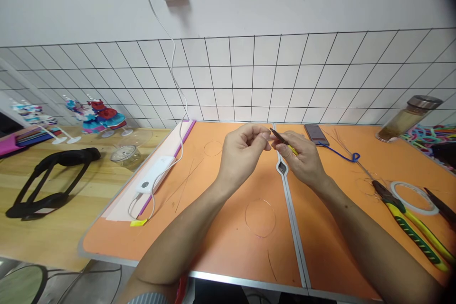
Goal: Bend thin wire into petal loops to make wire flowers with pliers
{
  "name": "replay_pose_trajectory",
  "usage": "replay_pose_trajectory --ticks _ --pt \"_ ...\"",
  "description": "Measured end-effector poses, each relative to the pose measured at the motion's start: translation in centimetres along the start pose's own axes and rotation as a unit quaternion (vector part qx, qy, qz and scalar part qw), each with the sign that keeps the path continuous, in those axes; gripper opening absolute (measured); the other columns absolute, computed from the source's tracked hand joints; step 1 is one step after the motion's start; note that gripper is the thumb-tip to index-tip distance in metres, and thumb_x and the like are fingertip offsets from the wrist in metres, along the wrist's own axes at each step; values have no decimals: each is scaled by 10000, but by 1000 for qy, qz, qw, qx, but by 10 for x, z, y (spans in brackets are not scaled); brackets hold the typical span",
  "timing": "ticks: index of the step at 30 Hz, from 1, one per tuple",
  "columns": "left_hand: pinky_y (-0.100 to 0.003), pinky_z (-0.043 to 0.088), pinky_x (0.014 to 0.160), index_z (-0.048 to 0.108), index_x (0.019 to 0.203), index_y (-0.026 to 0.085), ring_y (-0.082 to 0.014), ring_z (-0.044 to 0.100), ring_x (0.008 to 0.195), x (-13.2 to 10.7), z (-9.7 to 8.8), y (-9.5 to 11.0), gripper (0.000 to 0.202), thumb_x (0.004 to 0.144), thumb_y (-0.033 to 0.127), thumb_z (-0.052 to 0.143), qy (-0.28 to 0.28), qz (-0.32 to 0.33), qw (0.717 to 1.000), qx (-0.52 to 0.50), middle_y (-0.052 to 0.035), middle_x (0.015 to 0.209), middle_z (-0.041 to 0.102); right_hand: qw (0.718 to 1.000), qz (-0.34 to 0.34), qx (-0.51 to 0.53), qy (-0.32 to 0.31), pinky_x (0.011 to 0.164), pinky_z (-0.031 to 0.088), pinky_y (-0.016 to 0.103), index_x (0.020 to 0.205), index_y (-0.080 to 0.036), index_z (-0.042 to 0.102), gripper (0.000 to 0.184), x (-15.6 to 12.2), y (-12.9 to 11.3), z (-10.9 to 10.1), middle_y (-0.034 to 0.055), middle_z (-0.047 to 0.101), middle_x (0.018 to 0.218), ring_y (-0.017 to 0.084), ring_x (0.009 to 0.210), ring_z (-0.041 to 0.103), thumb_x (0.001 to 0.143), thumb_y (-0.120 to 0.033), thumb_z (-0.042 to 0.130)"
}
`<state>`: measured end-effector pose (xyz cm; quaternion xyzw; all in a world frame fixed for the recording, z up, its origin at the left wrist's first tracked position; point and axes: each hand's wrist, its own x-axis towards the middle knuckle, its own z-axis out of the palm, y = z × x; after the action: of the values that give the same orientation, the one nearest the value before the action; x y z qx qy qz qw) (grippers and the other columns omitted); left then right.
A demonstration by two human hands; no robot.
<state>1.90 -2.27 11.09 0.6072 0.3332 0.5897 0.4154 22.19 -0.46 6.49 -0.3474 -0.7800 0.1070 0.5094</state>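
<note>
Both hands are raised over the middle of the orange table. My left hand is curled, its fingertips pinched together on something too thin to make out. My right hand grips small pliers with yellow handles, their dark tip pointing at the left fingertips. A thin wire ring lies on the table below the hands, and a smaller ring lies further back on the left. Loose wire strands lie left of my left forearm.
Yellow-and-black pliers and a tape roll lie at the right. A phone, a blue cord, and a jar are at the back. A white power bank with cable is left; a black strap and figurines are on the wooden table.
</note>
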Motion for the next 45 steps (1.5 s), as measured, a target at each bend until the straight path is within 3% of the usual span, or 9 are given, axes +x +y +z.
replay_pose_trajectory --ticks 9,18,23,31,41,45 --pt "-284 418 544 790 891 206 -139 616 624 4 -5 -2 131 972 309 773 -31 -53 998 -14 -43 713 757 1000 -16 4 -17 814 556 381 1287 -293 852 260 3 -1 -5 50 793 1000 229 913 748 1157 -379 644" --pt "-270 534 659 781 880 196 -152 723 713 -1 -2 5 81 946 238 759 -19 -33 999 -4 -25 730 763 997 -75 -9 -7 782 576 361 1336 -306 839 252 4 5 -5 36 807 987 223 901 759 1144 -318 677" --pt "-261 500 610 773 885 211 -139 704 712 -5 0 0 96 962 204 715 11 29 998 50 -15 789 767 997 -77 -15 -6 782 584 358 1333 -309 837 251 3 6 -5 32 803 984 218 897 763 1144 -290 674" --pt "-266 431 564 717 856 223 -102 504 600 -5 0 -7 158 982 158 649 41 133 984 109 37 711 671 992 -113 -52 21 789 584 364 1351 -285 809 251 2 6 -3 41 794 1001 215 893 751 1135 -250 686" --pt "-287 461 643 708 863 224 -112 566 654 -5 3 -12 207 959 57 631 69 265 943 189 34 744 702 986 -144 -71 39 815 591 363 1346 -298 779 248 2 4 -4 39 806 1056 216 933 757 1125 -219 702" --pt "-289 472 646 703 867 222 -112 579 648 -6 4 -13 198 966 62 642 74 275 938 198 33 744 716 983 -156 -86 49 802 603 374 1325 -279 777 213 2 5 -4 54 812 1045 224 917 765 1127 -249 706"
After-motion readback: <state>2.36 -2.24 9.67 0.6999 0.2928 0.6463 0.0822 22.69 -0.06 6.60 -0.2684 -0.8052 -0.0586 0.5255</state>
